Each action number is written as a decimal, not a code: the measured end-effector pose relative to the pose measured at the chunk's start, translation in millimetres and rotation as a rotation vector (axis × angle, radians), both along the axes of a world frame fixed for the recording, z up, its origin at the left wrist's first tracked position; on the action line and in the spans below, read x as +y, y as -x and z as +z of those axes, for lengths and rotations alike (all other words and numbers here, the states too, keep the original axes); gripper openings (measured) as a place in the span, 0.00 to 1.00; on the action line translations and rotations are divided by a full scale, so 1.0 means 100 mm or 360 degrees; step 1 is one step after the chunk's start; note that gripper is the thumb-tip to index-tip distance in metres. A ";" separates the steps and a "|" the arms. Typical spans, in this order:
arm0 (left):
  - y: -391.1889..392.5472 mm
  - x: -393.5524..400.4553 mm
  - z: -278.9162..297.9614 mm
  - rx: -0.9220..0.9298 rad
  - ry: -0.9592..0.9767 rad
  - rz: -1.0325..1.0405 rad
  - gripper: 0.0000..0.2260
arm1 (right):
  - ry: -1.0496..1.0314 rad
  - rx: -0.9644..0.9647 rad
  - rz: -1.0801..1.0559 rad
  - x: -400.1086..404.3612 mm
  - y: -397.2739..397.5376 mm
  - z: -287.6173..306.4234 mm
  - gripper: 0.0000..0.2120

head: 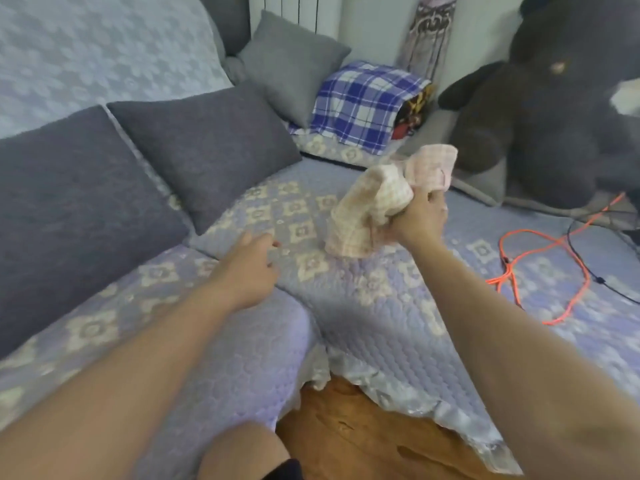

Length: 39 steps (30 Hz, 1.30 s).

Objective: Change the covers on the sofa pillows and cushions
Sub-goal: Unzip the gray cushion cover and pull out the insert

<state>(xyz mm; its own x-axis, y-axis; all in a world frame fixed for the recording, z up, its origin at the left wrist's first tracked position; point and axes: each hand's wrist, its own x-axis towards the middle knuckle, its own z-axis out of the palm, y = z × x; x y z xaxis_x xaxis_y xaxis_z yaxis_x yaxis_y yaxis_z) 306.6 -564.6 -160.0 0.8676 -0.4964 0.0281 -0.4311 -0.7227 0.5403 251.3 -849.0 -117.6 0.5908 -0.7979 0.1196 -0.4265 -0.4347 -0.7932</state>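
While my right hand [420, 216] fingers hold a bunched pink checked cover [377, 202], my left hand [251, 268] is loose; grey pillows [204, 150] beyond them seem unchanged.

Wooden floor [363, 441], white radiator [294, 8] and pale wall [374, 26] behind

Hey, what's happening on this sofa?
A person is working at a sofa draped in a lilac quilted throw. Their right hand grips a bunched pink-and-cream checked cloth, held up above the seat. Their left hand reaches out, loose and holding nothing, toward two dark grey textured pillows that lean against the sofa back.
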 end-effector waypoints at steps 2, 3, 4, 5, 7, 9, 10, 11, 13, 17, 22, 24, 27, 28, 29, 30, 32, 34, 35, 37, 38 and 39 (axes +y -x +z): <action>0.08 -0.10 -0.09 0.0038 -0.0142 -0.0093 0.22 | 0.0215 0.0767 0.0025 -0.26 0.18 -0.19 0.31; 0.12 -0.07 -0.15 0.0052 -0.0182 -0.0098 0.24 | 0.0225 0.0964 0.0126 -0.25 0.23 -0.32 0.29; 0.15 0.01 -0.22 0.0079 -0.0233 -0.0077 0.25 | 0.0255 0.1053 0.0272 -0.20 0.25 -0.48 0.25; 0.18 0.15 -0.30 0.0092 -0.0294 -0.0037 0.25 | 0.0248 0.1091 0.0405 -0.07 0.24 -0.60 0.23; 0.20 0.56 -0.48 0.0113 -0.0455 0.0095 0.26 | 0.0235 0.1107 0.0688 0.30 0.18 -0.82 0.21; 0.27 1.09 -0.59 0.0147 -0.0567 0.0283 0.26 | 0.0292 0.1088 0.0930 0.71 0.04 -0.98 0.20; 0.33 1.40 -0.62 0.0163 -0.0591 0.0396 0.27 | 0.0307 0.1051 0.1045 0.99 -0.02 -1.00 0.20; 0.40 1.72 -0.62 0.0156 -0.0603 0.0512 0.26 | 0.0302 0.1010 0.1160 1.29 -0.10 -1.05 0.20; 0.58 2.39 -0.57 0.0078 -0.0630 0.0770 0.25 | 0.0349 0.0917 0.1404 1.96 -0.27 -1.14 0.21; 0.89 3.57 -0.36 -0.0111 -0.0383 0.1263 0.24 | 0.0313 0.0740 0.1841 3.43 -0.54 -1.19 0.21; 0.93 4.32 -0.30 0.0186 0.0305 0.1815 0.26 | 0.0510 0.0211 0.2077 4.75 -1.02 -0.87 0.27; 0.78 4.44 -0.31 0.0235 0.0536 0.1901 0.29 | 0.0615 0.0052 0.2060 5.07 -1.32 -0.62 0.28; 0.26 4.55 -0.18 0.0131 0.0779 0.1922 0.36 | 0.0897 0.0011 0.2046 5.32 -1.80 -0.36 0.33; 0.04 4.58 -0.11 0.0112 0.0907 0.1926 0.38 | 0.0966 0.0046 0.2056 5.35 -1.93 -0.33 0.34; -0.17 4.59 -0.03 0.0130 0.1104 0.1909 0.41 | 0.1010 0.0090 0.2074 5.37 -2.03 -0.33 0.35; -0.38 4.61 0.04 0.0154 0.1326 0.1875 0.44 | 0.1036 0.0133 0.2094 5.37 -2.09 -0.35 0.36; -0.71 4.60 0.17 0.0198 0.1677 0.1838 0.46 | 0.1086 0.0215 0.2131 5.34 -2.13 -0.39 0.39; -0.88 4.55 0.22 0.0180 0.1727 0.1821 0.42 | 0.1092 0.0291 0.2156 5.27 -2.14 -0.39 0.41; -0.91 4.47 0.24 0.0149 0.1691 0.1770 0.37 | 0.1074 0.0316 0.2149 5.21 -2.14 -0.36 0.41; -0.86 4.27 0.27 0.0088 0.1546 0.1617 0.26 | 0.0965 0.0168 0.2074 5.07 -2.12 -0.22 0.39; -0.80 4.18 0.27 0.0082 0.1464 0.1528 0.23 | 0.0916 -0.0019 0.2012 4.99 -2.10 -0.11 0.38; -0.72 4.10 0.25 0.0062 0.1377 0.1415 0.21 | 0.0929 -0.0213 0.1964 4.91 -2.09 0.00 0.38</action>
<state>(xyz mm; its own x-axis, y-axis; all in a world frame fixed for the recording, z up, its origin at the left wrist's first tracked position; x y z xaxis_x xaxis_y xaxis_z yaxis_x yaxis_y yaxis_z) 378.1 -155.0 -134.6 0.9011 0.4331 0.0199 0.0529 -0.1553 0.9864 460.1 -357.8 -117.7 0.8317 0.4180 0.3654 0.5418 -0.7549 -0.3696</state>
